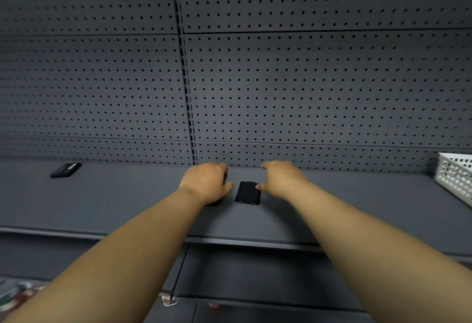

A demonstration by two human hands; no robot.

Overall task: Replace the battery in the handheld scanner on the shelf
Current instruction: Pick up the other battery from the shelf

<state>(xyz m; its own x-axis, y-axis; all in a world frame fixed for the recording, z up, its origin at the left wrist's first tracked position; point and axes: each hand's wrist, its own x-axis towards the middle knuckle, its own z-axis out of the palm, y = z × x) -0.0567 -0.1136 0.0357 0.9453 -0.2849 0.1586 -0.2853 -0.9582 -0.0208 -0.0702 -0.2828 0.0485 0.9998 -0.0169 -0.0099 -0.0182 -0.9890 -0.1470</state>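
Note:
Both my arms reach onto the grey shelf (122,200). My left hand (205,182) lies curled over a dark object, probably the handheld scanner (214,203); only slivers of it show under the palm and by the fingers. Just right of it a small flat black rectangular piece (247,192) lies on the shelf, either a cover or a battery. My right hand (281,178) hovers beside that piece with its fingers apart, the thumb tip at the piece's upper right edge. A second black block with a pale label (66,169) lies far left near the back wall.
A grey pegboard back wall (306,88) rises behind the shelf, with a slotted upright (187,98) in it. A white perforated basket (457,177) stands at the right end. The shelf's front lip (242,242) runs below my forearms, with a lower shelf underneath.

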